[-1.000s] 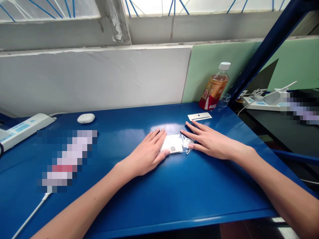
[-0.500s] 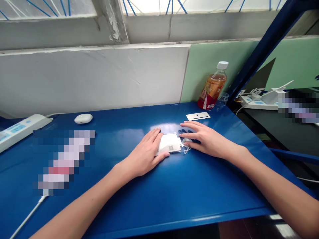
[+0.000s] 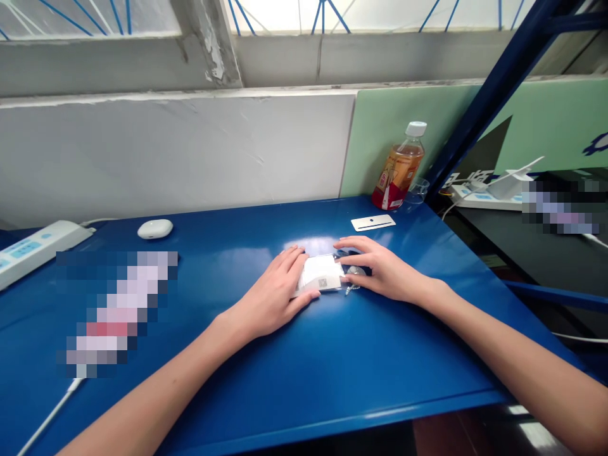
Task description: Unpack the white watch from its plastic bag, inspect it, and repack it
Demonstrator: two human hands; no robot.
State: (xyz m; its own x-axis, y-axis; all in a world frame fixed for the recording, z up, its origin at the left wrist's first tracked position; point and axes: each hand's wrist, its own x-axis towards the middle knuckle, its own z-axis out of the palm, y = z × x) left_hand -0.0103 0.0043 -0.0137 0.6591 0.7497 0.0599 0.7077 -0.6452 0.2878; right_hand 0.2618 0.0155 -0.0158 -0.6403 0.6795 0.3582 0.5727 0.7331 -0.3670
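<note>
A flat white packet (image 3: 323,272) lies on the blue table, with clear plastic at its edges and a small square printed code on its front. Over its left end rests my left hand (image 3: 275,291), fingers stretched out flat and thumb along the near edge. From the right comes my right hand (image 3: 380,266), open with fingers spread, its fingertips at the packet's right end. Partly under those fingers are a small clear round piece and a bead chain (image 3: 351,288). Whether the fingertips touch the packet, I cannot tell.
Behind my right hand lies a white card (image 3: 373,222). A drink bottle (image 3: 398,168) and a clear cup (image 3: 418,190) stand in the back right corner. To the left are a white earbud case (image 3: 155,228), a power strip (image 3: 47,244) and a blurred-out item on a white cable (image 3: 52,411).
My right hand has shifted slightly left, its fingertips now closer over the packet's right end. My left hand stays on the packet. The whole view has shifted a little.
</note>
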